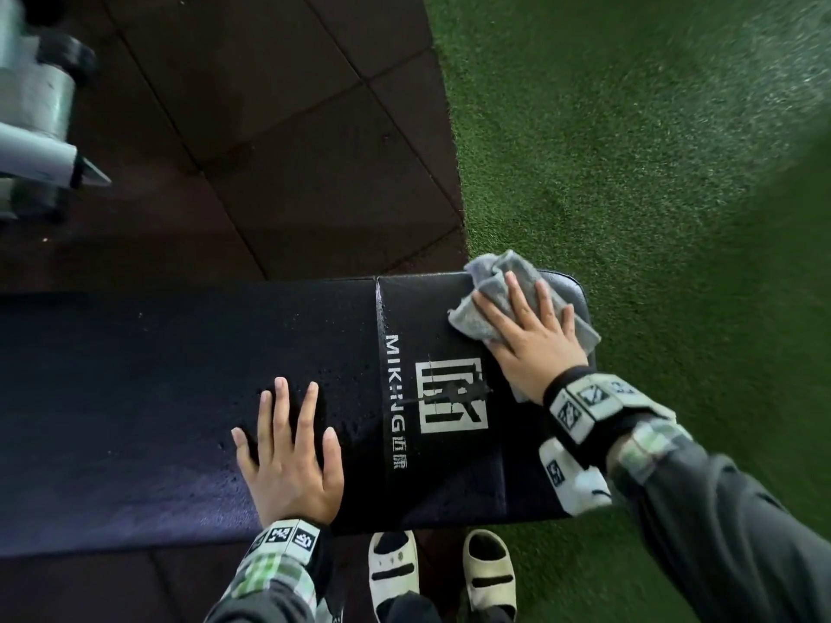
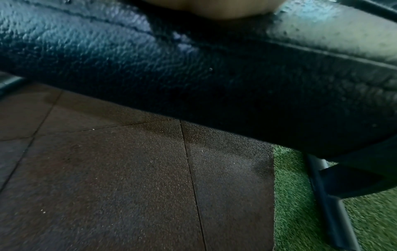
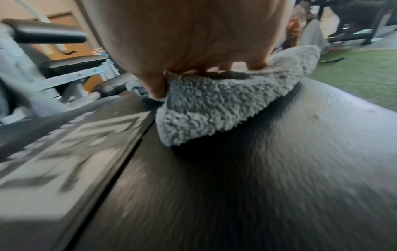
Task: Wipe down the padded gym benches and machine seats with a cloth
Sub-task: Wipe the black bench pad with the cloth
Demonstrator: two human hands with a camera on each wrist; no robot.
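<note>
While the right hand (image 1: 533,335) lies flat with straight, spread fingers on a crumpled grey cloth (image 1: 503,281), pressing it down, the cloth sits on the far right end of a black padded bench (image 1: 180,379), close to the rounded end edge. From the right wrist view the cloth's looped pile (image 3: 214,108) bunches under the fingertips (image 3: 156,88) and rests just beside a seam in the padding. Printed in white on this end of the bench are a square logo (image 1: 452,395) and the lettering "MIKING" (image 1: 393,382), which lie between the two hands. Small droplets speckle the padding around them. The left hand (image 1: 290,456) rests palm down on the bench near its front edge, fingers straight and apart, gripping nothing. Both wrists carry strapped camera bands with black-and-white markers (image 1: 584,406) over plaid cuffs. Below the bench edge stand two feet in pale slides (image 1: 490,573). Dark rubber floor tiles (image 1: 270,128) lie beyond the bench, meeting green artificial turf (image 1: 629,150) on the right. Grey machine parts (image 1: 36,110) show at the upper left.
</note>
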